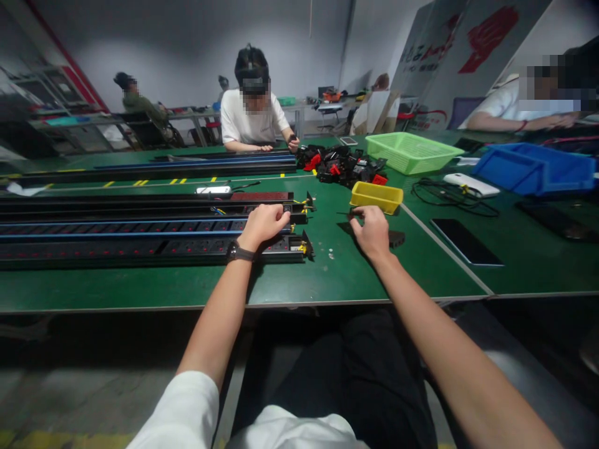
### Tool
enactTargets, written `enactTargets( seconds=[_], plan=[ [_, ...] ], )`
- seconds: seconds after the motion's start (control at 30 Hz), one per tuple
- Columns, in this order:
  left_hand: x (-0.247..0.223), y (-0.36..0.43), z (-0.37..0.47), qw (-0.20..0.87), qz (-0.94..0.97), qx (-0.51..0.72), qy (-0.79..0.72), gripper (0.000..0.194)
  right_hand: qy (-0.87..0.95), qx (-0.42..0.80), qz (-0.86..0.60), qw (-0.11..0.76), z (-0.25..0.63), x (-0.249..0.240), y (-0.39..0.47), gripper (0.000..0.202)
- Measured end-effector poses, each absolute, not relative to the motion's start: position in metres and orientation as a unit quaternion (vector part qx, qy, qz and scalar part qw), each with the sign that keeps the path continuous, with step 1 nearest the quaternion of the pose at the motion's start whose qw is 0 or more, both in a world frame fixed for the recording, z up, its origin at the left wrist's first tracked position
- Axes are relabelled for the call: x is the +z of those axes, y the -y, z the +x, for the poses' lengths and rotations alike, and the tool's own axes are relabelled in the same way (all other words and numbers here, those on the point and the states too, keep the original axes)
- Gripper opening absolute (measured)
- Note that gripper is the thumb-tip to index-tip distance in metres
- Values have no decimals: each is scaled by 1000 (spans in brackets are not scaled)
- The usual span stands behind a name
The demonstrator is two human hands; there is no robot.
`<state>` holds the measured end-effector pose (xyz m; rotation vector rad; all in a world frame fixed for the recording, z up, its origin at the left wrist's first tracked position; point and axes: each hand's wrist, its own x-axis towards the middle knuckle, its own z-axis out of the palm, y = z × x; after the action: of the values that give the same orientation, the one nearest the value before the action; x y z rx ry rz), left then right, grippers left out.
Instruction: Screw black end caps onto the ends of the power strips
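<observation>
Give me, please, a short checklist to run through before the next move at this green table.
1. Left hand positioned at the near ends of the black strips: ok; whether it presses on them: cannot tell.
2. Right hand firmly gripping the thin dark piece: cannot tell.
3. Yellow tray upright: ok.
4. Black and red parts sorted: not ok, heaped loosely.
5. Phone lying apart from both hands: ok.
</observation>
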<state>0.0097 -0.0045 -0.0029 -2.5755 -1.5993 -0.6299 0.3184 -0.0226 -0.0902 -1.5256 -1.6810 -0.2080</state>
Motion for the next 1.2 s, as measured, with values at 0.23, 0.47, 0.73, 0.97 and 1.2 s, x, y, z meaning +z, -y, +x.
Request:
enactTargets(
  seconds=[0.23,0.47,0.73,0.97,1.2],
  plan=[
    [-3,5,10,30,-829,-197,523,42,645,-125,-641,397,309,-82,31,27],
    [-1,7,7,31,-829,-183,527,41,641,-96,-665,370,304,-77,36,28],
    [1,11,5,43,-825,-168,538,40,654,-73,-672,339,302,-81,35,29],
    [0,10,4,49,-825,-168,538,41,661,-70,-667,335,303,-86,30,31],
    [-1,8,4,40,-825,-167,539,40,667,-52,-666,330,303,-85,31,31]
  ],
)
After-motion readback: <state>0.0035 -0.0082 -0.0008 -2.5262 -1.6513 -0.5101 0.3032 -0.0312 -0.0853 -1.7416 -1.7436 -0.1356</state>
